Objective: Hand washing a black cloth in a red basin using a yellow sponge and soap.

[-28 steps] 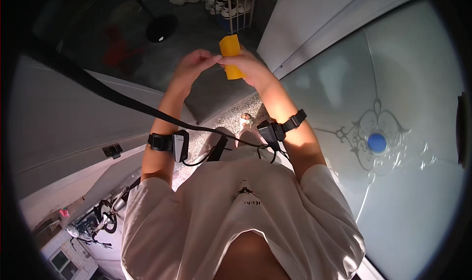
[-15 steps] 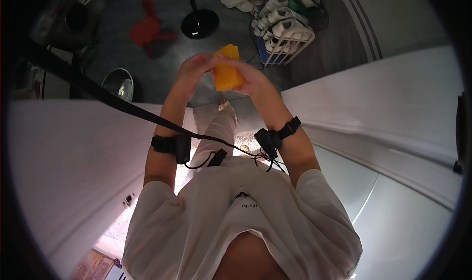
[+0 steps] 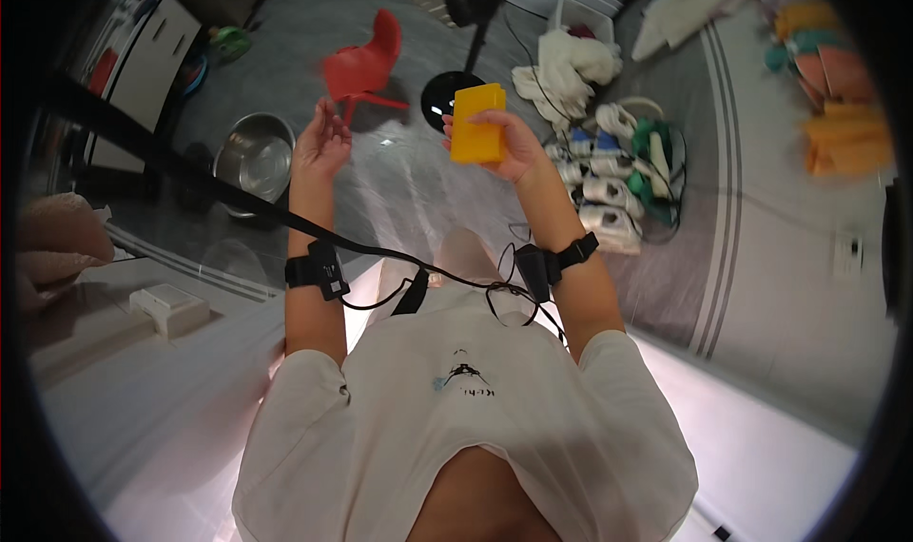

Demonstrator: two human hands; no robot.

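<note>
The right hand (image 3: 509,147) grips a yellow box (image 3: 475,124), fingers wrapped around its lower edge, holding it up in front of the chest. The left hand (image 3: 321,145) is raised beside it, open and holding nothing, well apart from the box. Below on the floor stand a red chair (image 3: 366,65), a steel bowl (image 3: 252,162) and a rack of shoes (image 3: 618,176).

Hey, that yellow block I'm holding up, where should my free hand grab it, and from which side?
Probably the upper half of the yellow block, coming in from the left. The right hand wraps its lower right part, while the top and left edge stand bare, facing the open left hand. Its flat faces would suit a thumb-and-fingers pinch.
</note>
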